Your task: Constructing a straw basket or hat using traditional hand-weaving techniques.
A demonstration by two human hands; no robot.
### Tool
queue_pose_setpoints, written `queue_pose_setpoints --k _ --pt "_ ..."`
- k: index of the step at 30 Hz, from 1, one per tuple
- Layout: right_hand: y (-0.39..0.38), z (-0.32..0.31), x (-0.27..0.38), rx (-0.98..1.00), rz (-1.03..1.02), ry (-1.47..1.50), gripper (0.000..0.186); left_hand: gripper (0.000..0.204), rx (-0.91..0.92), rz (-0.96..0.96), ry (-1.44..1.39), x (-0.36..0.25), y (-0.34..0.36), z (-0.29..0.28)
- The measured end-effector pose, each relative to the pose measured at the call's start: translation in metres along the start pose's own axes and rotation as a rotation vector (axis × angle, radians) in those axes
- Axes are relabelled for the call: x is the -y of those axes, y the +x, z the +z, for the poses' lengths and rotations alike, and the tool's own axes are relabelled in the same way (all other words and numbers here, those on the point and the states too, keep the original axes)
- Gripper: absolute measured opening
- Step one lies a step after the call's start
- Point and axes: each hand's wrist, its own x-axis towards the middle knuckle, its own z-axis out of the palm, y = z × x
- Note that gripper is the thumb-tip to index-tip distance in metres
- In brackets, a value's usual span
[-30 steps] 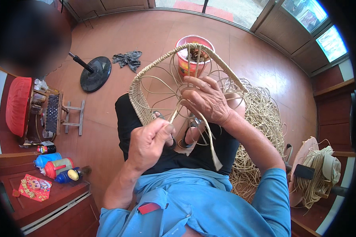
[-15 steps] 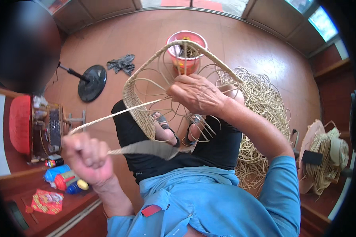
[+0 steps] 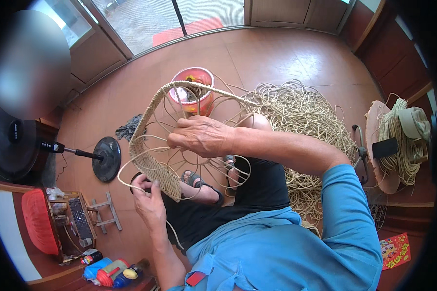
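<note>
A half-woven basket (image 3: 156, 169) of pale cord, with thin looped ribs and a woven side wall, hangs tilted above my lap. My right hand (image 3: 201, 136) is closed, its fingers curled round the ribs; the fingertips are partly hidden. At the basket's lower left, my left hand (image 3: 149, 201) pinches a pale twisted cord (image 3: 120, 170). From the woven wall this cord bows out in a slack loop to my fingers, and its loose tail (image 3: 175, 235) dangles over my dark shorts.
Beyond the basket stands a red bucket (image 3: 209, 104). A large heap of loose cord (image 3: 301, 121) lies to the right, near a coil (image 3: 398, 140). To the left are a standing fan (image 3: 14, 138), a crumpled dark bag (image 3: 127, 127) and bottles (image 3: 110, 272).
My left hand has come in from the far left to the basket's wall, and the taut cord has slackened into a loop. The view has turned, and the basket sits further left in it.
</note>
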Motion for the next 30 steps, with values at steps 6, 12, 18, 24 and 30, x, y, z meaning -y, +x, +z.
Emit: queue_pose_setpoints --k 6,12,18,24,30 --pt "0.012 -0.011 -0.012 -0.192 0.009 0.012 0.018 0.034 -0.142 0.21 0.063 -0.009 0.044 0.007" --pt "0.024 -0.017 -0.019 -0.434 0.12 0.0 0.014 0.028 -0.263 0.589 0.312 -0.04 0.109 -0.016" --pt "0.022 -0.014 -0.012 -0.637 0.056 -0.179 0.008 0.028 -0.208 0.587 0.361 -0.061 0.141 -0.025" --pt "0.017 -0.006 -0.003 -0.646 0.047 -0.271 0.016 0.028 -0.276 0.587 0.431 -0.061 0.138 -0.028" --pt "-0.01 0.042 0.019 -0.575 0.169 -0.191 0.021 0.029 -0.242 0.716 0.398 -0.054 0.125 -0.026"
